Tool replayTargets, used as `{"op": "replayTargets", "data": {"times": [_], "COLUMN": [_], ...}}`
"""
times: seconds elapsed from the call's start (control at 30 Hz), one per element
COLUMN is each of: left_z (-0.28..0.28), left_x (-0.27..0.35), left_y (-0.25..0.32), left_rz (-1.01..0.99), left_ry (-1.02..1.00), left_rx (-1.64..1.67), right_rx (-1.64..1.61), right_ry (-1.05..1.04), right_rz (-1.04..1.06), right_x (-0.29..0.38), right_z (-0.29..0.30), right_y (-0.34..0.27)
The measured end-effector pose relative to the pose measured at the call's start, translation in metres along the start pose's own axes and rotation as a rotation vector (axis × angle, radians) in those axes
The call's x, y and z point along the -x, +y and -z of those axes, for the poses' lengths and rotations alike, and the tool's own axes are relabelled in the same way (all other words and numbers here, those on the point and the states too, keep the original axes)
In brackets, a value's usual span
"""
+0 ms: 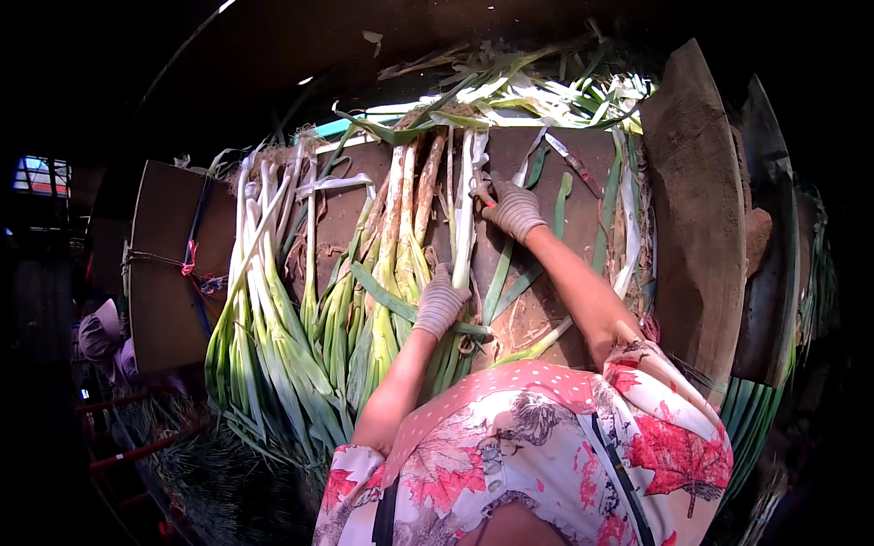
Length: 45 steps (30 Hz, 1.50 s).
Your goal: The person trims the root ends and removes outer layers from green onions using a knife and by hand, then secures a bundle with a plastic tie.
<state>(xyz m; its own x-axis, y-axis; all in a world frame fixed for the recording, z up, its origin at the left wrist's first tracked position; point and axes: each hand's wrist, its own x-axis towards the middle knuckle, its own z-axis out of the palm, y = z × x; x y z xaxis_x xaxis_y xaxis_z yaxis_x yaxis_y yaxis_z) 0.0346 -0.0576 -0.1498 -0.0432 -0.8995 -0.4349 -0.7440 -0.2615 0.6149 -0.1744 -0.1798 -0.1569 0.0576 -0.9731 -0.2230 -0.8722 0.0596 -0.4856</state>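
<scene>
My left hand, in a striped knit glove, grips a Welsh onion stalk where its white shaft meets the green leaves. The stalk lies lengthwise on the brown board, its root end pointing away from me. My gloved right hand is beside the upper white shaft, fingers curled around a small object with an orange part; its kind is unclear. Left of the held stalk lie several onions with brown, soiled outer skins. Farther left is a heap of stalks with clean white shafts.
Loose leaves and peelings are piled beyond the board's far edge. An upright wooden plank borders the right side. Stripped leaves litter the work board. A cord-tied panel stands left, near another person in a hat.
</scene>
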Motion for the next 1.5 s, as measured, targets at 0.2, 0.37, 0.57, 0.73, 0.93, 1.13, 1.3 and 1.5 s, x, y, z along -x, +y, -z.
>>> {"op": "replayTargets", "data": {"times": [0.2,0.37,0.57,0.73,0.93,1.13,1.3,1.5], "left_z": [-0.002,0.007,-0.003,-0.001,0.023,0.024,0.028,0.046], "left_x": [-0.031,-0.026,-0.027,-0.033,-0.037,-0.053,-0.045,0.008], "left_y": [-0.001,-0.001,0.006,0.0,0.01,0.012,0.001,0.003], "left_rz": [-0.054,-0.088,-0.022,-0.115,-0.038,-0.071,-0.059,-0.103], "left_ry": [-0.024,-0.087,-0.003,0.035,-0.185,-0.075,-0.088,-0.113], "left_rx": [0.066,0.045,-0.019,-0.104,0.672,0.516,0.607,0.482], "right_rx": [-0.022,-0.039,0.042,-0.116,-0.483,-0.895,-1.549,-0.295], "right_ry": [-0.196,-0.325,-0.503,-0.111,0.007,-0.315,0.186,0.784], "right_rz": [0.069,0.084,0.044,0.082,0.035,0.009,-0.234,0.05], "right_x": [0.161,0.208,0.202,0.181,0.147,0.127,0.111,-0.02], "right_z": [-0.028,-0.029,-0.03,-0.029,-0.033,-0.044,0.055,0.02], "right_y": [0.009,0.012,0.004,0.01,0.001,-0.02,0.082,0.077]}}
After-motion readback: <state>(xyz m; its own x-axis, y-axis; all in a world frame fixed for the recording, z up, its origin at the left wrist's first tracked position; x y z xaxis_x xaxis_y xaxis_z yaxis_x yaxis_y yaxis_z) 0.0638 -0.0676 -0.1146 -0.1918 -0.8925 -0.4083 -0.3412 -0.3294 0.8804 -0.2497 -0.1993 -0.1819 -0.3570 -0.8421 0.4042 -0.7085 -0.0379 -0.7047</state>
